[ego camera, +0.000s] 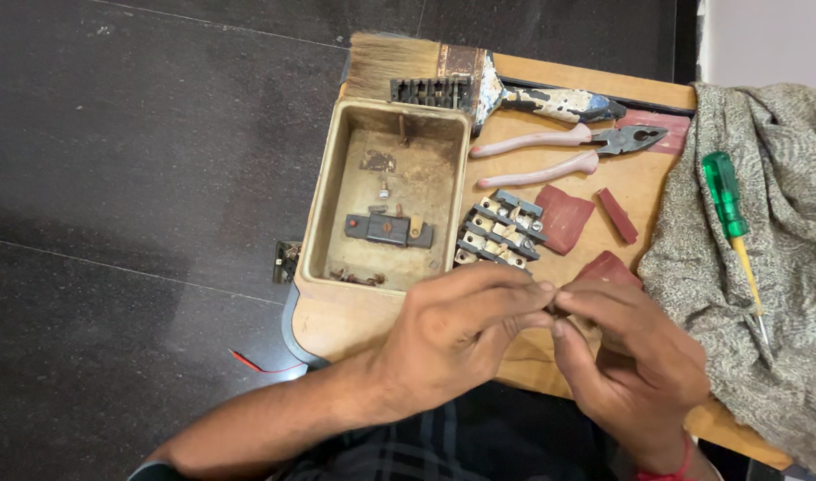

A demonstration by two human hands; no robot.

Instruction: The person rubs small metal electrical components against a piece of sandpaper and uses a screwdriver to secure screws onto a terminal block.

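My left hand (457, 330) and my right hand (626, 352) meet fingertip to fingertip over the near edge of a wooden board (336, 321). They pinch a small dark part (555, 310) between them, mostly hidden by the fingers. Just beyond my fingers lies a grey terminal block (501, 230) with brass contacts. A dirty beige metal box (385, 196) stands open to the left of it, holding a small dark component (385, 229) with a red dot.
A wide paintbrush (479, 76) lies across the board's far edge. Pliers with pale pink handles (559, 153) rest below it. Red sandpaper pieces (564, 216) lie nearby. A green-handled screwdriver (728, 209) sits on a grey cloth (782, 267) at right. Dark tiled floor lies at left.
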